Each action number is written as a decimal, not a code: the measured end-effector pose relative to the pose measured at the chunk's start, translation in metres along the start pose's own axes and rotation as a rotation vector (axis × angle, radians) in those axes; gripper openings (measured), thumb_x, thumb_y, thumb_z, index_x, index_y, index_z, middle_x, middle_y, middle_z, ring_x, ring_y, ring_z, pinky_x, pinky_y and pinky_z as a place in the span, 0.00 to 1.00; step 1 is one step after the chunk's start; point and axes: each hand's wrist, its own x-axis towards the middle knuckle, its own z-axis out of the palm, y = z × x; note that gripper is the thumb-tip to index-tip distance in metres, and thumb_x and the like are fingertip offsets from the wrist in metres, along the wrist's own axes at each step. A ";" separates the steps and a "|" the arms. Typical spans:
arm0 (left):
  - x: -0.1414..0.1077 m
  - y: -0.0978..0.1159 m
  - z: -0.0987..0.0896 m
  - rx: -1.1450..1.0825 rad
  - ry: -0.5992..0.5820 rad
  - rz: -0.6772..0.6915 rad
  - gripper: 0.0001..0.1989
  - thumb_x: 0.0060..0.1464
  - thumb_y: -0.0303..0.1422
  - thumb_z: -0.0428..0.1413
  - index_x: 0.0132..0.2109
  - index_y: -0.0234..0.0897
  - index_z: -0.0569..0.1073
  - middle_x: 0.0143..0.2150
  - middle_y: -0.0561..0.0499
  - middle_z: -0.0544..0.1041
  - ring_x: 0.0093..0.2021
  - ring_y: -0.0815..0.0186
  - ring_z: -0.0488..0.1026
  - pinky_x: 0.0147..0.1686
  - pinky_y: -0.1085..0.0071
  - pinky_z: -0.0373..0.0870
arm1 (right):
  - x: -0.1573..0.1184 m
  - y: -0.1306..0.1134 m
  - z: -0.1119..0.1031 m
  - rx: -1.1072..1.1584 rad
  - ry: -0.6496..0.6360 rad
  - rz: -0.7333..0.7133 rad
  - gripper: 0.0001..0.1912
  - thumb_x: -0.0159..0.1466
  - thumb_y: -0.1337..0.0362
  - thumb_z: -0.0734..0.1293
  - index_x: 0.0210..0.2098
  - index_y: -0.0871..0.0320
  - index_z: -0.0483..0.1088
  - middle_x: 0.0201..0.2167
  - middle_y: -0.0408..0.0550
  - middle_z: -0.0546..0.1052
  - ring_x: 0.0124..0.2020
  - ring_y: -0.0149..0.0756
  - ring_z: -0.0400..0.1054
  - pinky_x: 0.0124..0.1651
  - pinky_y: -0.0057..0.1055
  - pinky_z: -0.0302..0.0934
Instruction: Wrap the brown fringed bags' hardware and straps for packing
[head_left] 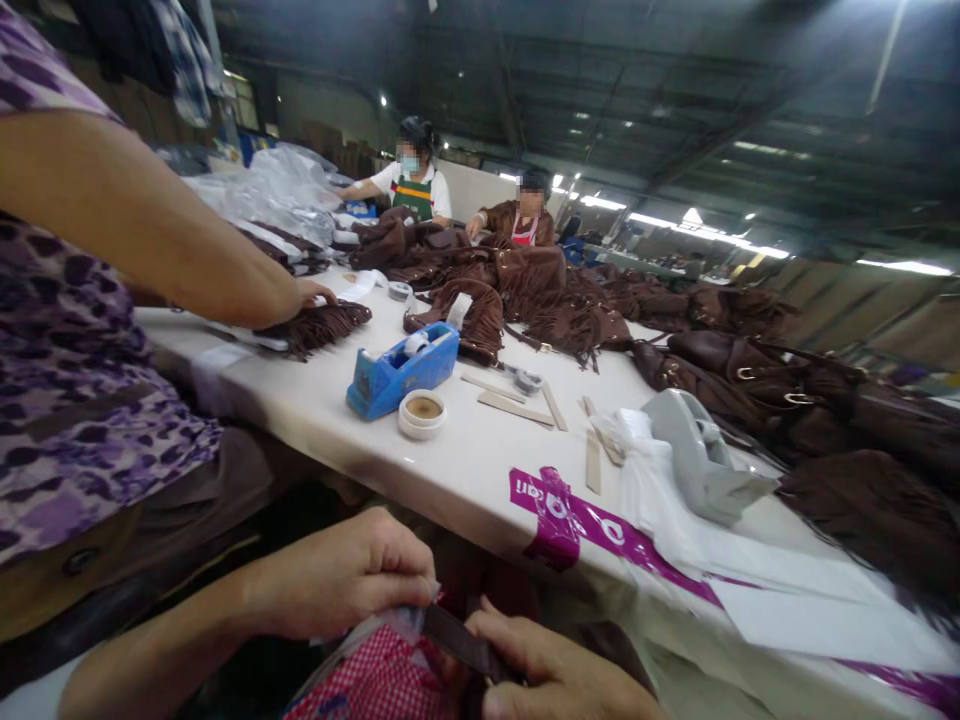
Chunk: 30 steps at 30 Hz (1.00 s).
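Low in the picture, below the table edge, my left hand (360, 572) is closed in a pinch on a piece of clear plastic (409, 622) at the end of a dark brown strap (461, 640). My right hand (559, 668) grips the same strap further along, thumb on top. Under both hands lies red-and-white checked cloth (382, 675) in my lap. Part of the strap and whatever it joins are hidden by my right hand and the frame's bottom edge.
On the white table (480, 480) stand a blue tape dispenser (405, 370), a small round pot (422, 413) and a grey dispenser (701, 455). Brown fringed bags (525, 285) pile up behind. A co-worker's arm (165, 215) reaches in from the left; two people sit opposite.
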 end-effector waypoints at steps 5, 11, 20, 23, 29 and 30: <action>0.006 -0.010 0.010 -0.006 0.004 -0.041 0.15 0.59 0.33 0.51 0.25 0.35 0.68 0.23 0.58 0.61 0.26 0.72 0.58 0.28 0.76 0.55 | -0.006 0.008 0.002 0.138 0.050 0.008 0.26 0.66 0.41 0.56 0.38 0.56 0.71 0.34 0.44 0.73 0.35 0.35 0.67 0.39 0.28 0.63; 0.013 -0.022 0.021 -0.192 0.044 -0.278 0.06 0.46 0.31 0.57 0.34 0.36 0.72 0.26 0.59 0.66 0.27 0.71 0.61 0.24 0.77 0.55 | -0.015 -0.010 0.006 -0.331 0.233 0.035 0.22 0.71 0.50 0.49 0.31 0.56 0.63 0.33 0.47 0.71 0.36 0.37 0.65 0.42 0.31 0.61; 0.022 -0.023 0.043 -0.222 0.039 -0.276 0.11 0.52 0.33 0.53 0.24 0.35 0.68 0.19 0.59 0.61 0.22 0.73 0.55 0.21 0.77 0.50 | 0.012 -0.012 0.028 -0.739 0.290 0.008 0.16 0.71 0.65 0.53 0.34 0.58 0.69 0.34 0.50 0.77 0.34 0.37 0.69 0.41 0.30 0.61; 0.025 -0.024 0.053 -0.101 0.077 -0.211 0.14 0.56 0.34 0.50 0.23 0.36 0.65 0.20 0.59 0.62 0.22 0.73 0.56 0.22 0.77 0.51 | 0.025 -0.010 0.031 -0.701 0.284 -0.032 0.16 0.71 0.65 0.53 0.37 0.59 0.70 0.36 0.50 0.77 0.35 0.37 0.70 0.41 0.31 0.60; 0.033 -0.039 0.069 -0.296 0.331 -0.222 0.11 0.60 0.38 0.47 0.36 0.36 0.68 0.29 0.57 0.66 0.31 0.70 0.62 0.32 0.75 0.60 | 0.025 -0.003 0.026 -0.406 0.287 -0.022 0.18 0.73 0.60 0.51 0.34 0.56 0.68 0.34 0.45 0.77 0.34 0.34 0.69 0.38 0.27 0.60; 0.035 -0.039 0.070 -0.327 0.369 -0.228 0.12 0.61 0.40 0.47 0.39 0.36 0.68 0.30 0.57 0.66 0.32 0.69 0.63 0.33 0.75 0.61 | 0.024 -0.001 0.026 -0.417 0.286 0.001 0.18 0.73 0.60 0.51 0.34 0.56 0.68 0.34 0.45 0.77 0.34 0.34 0.70 0.38 0.27 0.60</action>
